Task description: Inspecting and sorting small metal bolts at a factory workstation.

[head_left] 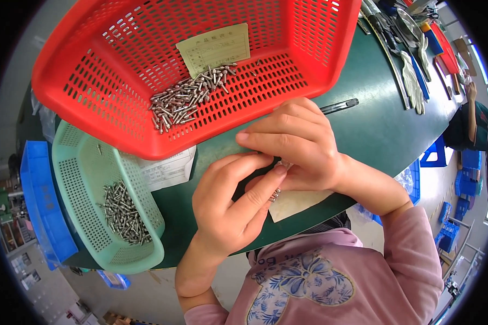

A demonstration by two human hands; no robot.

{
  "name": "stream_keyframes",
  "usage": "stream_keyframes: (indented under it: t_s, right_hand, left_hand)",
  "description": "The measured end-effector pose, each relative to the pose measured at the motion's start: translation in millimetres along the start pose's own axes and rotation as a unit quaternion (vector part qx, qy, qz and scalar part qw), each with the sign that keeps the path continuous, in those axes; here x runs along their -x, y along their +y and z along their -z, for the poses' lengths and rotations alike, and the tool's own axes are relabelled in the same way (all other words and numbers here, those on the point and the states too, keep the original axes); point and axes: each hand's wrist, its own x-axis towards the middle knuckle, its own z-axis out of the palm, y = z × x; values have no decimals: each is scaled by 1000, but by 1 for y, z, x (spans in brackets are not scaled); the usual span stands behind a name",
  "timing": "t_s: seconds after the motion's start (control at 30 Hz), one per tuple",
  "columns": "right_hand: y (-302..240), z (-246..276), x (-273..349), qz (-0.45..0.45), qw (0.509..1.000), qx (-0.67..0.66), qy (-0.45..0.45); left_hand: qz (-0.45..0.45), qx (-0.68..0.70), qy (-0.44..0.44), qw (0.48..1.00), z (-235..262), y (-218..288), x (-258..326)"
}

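Note:
My left hand (225, 208) and my right hand (312, 143) meet over the table's near edge, fingertips together. Between them a few small, shiny, screw-like metal parts (275, 195) peek out under my left fingers. Both hands are closed in a pinch; the fingers hide most of what they grip. Just beyond, a large red perforated basket (162, 146) holds a heap of slim metal parts with heads (187, 97) and a yellowish written card (214, 49). To the left, a pale green perforated basket (84, 162) holds another pile of similar metal parts (124, 214).
A white paper (173, 169) lies partly under the red basket, and a pale sheet (295, 205) beneath my hands. A dark slim tool (339, 105) rests right of the basket. Gloves (412, 84) and tools lie far right, near another person (472, 122). A blue bin (46, 200) stands left.

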Motion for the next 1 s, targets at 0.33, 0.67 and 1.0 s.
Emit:
stream_keyframes:
  t_s: [0.33, 0.67, 1.0]
  right_hand:
    - [-1, -2, -1, -3, 1000, 0, 3]
    - [26, 5, -17, -139, 974, 154, -93]
    - [76, -27, -51, -204, 931, 254, -162]
  left_hand:
    - [-58, -114, 36, 991, -6, -1, 2]
    - [226, -361, 98, 899, 102, 21, 39]
    - [279, -371, 139, 875, 101, 25, 43]
